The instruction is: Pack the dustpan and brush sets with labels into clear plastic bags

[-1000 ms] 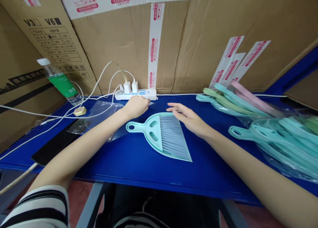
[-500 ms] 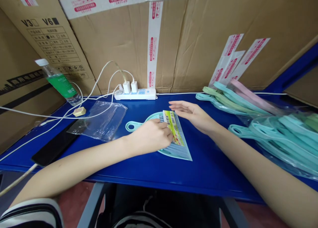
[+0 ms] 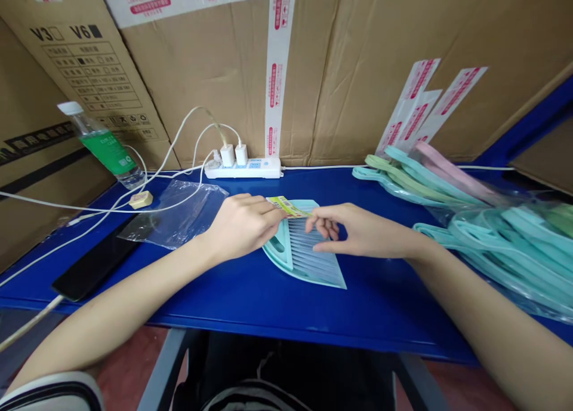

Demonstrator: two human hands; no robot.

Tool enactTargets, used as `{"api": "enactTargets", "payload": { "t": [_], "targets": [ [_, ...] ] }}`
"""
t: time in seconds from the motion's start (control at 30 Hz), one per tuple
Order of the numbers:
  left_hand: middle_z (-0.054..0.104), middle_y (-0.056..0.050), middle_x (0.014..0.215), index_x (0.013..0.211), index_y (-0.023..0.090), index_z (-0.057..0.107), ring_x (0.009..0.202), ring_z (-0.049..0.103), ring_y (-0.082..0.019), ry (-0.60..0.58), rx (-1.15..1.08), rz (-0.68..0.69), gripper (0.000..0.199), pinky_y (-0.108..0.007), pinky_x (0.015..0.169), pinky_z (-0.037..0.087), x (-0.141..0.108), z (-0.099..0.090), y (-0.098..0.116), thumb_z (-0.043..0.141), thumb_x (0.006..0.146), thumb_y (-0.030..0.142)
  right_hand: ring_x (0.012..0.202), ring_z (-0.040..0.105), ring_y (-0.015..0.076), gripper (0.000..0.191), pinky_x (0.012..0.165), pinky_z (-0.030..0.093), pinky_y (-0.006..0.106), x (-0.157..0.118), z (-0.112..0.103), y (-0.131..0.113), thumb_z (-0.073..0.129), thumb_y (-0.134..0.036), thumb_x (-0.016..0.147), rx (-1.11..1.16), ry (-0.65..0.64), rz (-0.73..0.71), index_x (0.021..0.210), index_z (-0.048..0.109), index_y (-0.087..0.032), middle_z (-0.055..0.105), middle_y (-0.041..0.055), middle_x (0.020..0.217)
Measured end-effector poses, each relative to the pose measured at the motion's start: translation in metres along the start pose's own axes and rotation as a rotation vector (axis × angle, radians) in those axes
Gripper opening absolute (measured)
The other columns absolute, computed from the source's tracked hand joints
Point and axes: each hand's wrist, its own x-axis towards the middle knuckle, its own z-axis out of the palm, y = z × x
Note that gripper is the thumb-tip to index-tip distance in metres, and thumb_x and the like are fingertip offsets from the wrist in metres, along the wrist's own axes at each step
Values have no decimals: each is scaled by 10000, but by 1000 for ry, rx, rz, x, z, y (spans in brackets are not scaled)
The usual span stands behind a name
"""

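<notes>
A small teal dustpan [image 3: 316,261] with a ribbed face lies flat on the blue table, its wide edge toward the right. Above its upper part, my left hand [image 3: 246,226] is closed on one end of a yellow-green printed card [image 3: 290,206], which is lifted and tilted. The left hand covers the dustpan's handle. My right hand [image 3: 342,229] hovers over the ribbed face, thumb apart and fingers loosely bent. Its fingertips are close to the card's right end; whether they touch it, I cannot tell.
Bagged teal, green and pink dustpans [image 3: 505,250] are piled at the right. Left lie a clear plastic bag [image 3: 179,211], a black phone [image 3: 94,267] and white cables. A power strip [image 3: 244,168] and a bottle [image 3: 107,151] stand before cardboard boxes [image 3: 215,70].
My left hand has moved left and up, raising the card's edge off the dustpan. My right hand has come down and left over the dustpan, its fingers now bent.
</notes>
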Motion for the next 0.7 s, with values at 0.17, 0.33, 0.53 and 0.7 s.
{"api": "enactTargets", "payload": {
  "t": [0.17, 0.33, 0.53, 0.7],
  "targets": [
    [742, 1, 795, 836, 175, 683, 692, 686, -150, -45, -1, 19, 260, -280, 561, 448, -1, -1, 3, 443, 933, 188, 556, 480, 112, 226, 543, 378, 260, 4, 7, 1, 666, -371, 794, 11, -117, -16, 822, 744, -160, 578, -25, 613],
    [757, 5, 845, 883, 168, 693, 736, 702, -150, -129, -88, 125, 236, -288, 577, 462, -1, 4, 10, 465, 942, 166, 549, 482, 112, 203, 563, 376, 266, 2, 1, 8, 646, -340, 781, -60, -115, 7, 699, 727, -172, 620, -12, 612],
    [766, 1, 938, 902, 175, 703, 827, 710, -159, -258, -160, 165, 192, -303, 627, 479, -4, 11, 16, 515, 933, 149, 544, 504, 122, 224, 536, 385, 265, 0, -5, 9, 611, -374, 771, -98, -193, 86, 723, 728, -189, 657, 3, 635],
    [752, -21, 1024, 967, 165, 706, 953, 683, -197, -297, -243, 174, 244, -339, 746, 502, -2, 8, 18, 475, 972, 243, 546, 528, 131, 250, 536, 412, 270, -5, -13, 8, 557, -402, 802, -176, -134, 103, 700, 682, -211, 648, -1, 626]
  ]
}}
